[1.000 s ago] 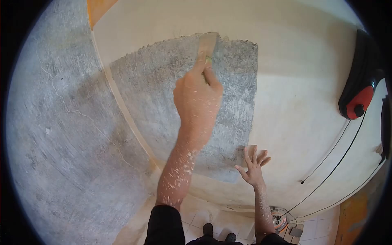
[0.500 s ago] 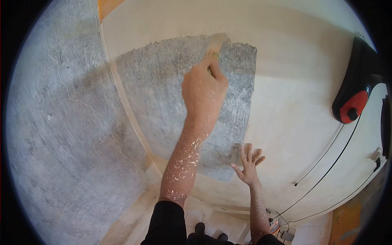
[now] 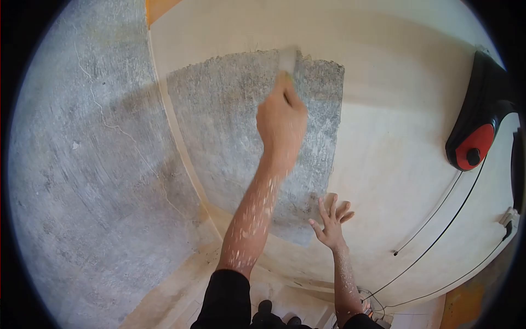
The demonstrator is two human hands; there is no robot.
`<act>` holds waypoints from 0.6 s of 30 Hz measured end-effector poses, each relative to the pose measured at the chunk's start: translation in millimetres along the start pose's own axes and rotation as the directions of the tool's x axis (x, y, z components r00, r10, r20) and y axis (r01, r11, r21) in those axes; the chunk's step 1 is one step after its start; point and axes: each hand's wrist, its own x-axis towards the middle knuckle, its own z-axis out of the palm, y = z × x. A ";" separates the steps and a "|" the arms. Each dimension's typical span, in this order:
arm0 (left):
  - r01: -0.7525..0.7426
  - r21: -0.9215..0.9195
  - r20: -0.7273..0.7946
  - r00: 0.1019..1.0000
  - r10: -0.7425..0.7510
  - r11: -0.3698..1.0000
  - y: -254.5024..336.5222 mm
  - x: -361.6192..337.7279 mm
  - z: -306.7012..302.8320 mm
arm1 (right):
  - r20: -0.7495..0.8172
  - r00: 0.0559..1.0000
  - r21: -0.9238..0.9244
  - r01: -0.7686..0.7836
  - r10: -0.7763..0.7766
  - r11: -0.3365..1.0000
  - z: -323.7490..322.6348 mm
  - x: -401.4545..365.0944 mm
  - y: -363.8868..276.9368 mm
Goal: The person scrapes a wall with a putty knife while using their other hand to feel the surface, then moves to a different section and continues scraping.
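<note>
My left hand (image 3: 282, 118) is raised to the wall and closed around the handle of a scraper (image 3: 287, 59). Blurred by motion, the pale blade lies at the ragged upper edge of a bare grey patch (image 3: 235, 109), where cream paint (image 3: 378, 66) begins. Most of the handle is hidden inside my fist. Lower down, my right hand (image 3: 331, 226) has its fingers spread against the wall, beside the lower right edge of that patch. Small pale paint flakes cling to both forearms.
Left of a cream corner strip (image 3: 174, 123) is another grey wall (image 3: 93, 181) with a thin crack. A black wall fan (image 3: 476, 109) with a red base hangs at the right, cords below it. A plug (image 3: 509, 216) sits at the right edge. Dark footwear (image 3: 264, 307) shows on the floor.
My left hand has shifted slightly right and down with the scraper, the blade staying near the paint edge. The view has turned a little; my right hand keeps its place on the wall.
</note>
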 end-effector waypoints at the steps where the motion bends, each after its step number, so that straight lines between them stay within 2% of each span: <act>1: 0.005 -0.027 -0.024 1.000 -0.005 1.000 3.8 7.1 2.7 | 0.005 1.000 0.006 -0.006 0.006 1.000 -0.1 -0.1 -0.6; 4: -0.005 0.069 -0.025 1.000 0.007 0.998 4.8 4.2 0.7 | -0.039 0.999 -0.026 0.017 -0.018 1.000 2.4 0.1 -0.1; 7: 0.003 0.101 0.104 0.995 -0.014 0.995 -7.7 -46.9 2.6 | -0.022 1.000 -0.010 0.016 -0.016 1.000 0.9 -0.9 0.6; 8: -0.058 0.031 0.044 0.997 0.056 0.998 -19.2 -53.1 9.2 | -0.024 0.999 -0.008 0.024 -0.024 1.000 0.6 -2.4 0.0; 11: -0.084 0.004 0.033 0.996 0.084 0.996 -20.0 -37.9 5.8 | -0.027 0.999 0.017 0.020 -0.019 1.000 -4.1 -0.6 -3.2; 14: -0.089 0.026 0.085 0.993 0.086 0.996 -16.4 -31.3 -9.1 | 0.019 1.000 0.052 -0.012 0.011 0.999 -8.2 -1.6 -5.7; 18: -0.116 0.008 0.120 0.986 0.114 0.993 -49.3 -64.9 -4.3 | 0.109 0.994 0.092 -0.041 0.031 0.995 -18.6 -3.9 -1.2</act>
